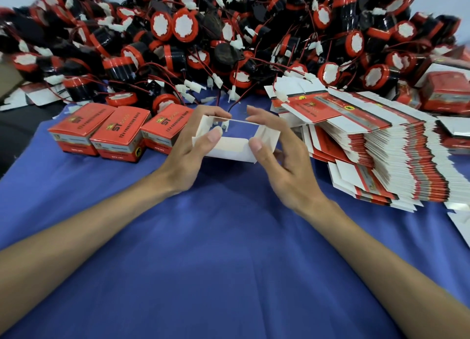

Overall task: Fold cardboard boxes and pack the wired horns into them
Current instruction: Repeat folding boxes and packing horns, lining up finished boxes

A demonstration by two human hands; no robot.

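Both my hands hold one small cardboard box (pixel 232 149) above the blue cloth, its white inside facing me and its end open. My left hand (pixel 193 150) grips its left side, thumb on the near flap and fingers on the far edge. My right hand (pixel 277 158) grips the right side the same way. A big heap of black and red wired horns (pixel 203 41) with white plugs lies across the back. Three folded red boxes (pixel 119 132) stand in a row at the left.
A tall slanting stack of flat unfolded red and white box blanks (pixel 376 145) lies at the right, close to my right hand. More red boxes (pixel 445 91) sit at the far right. The blue cloth (pixel 229 249) covers the table in front of me.
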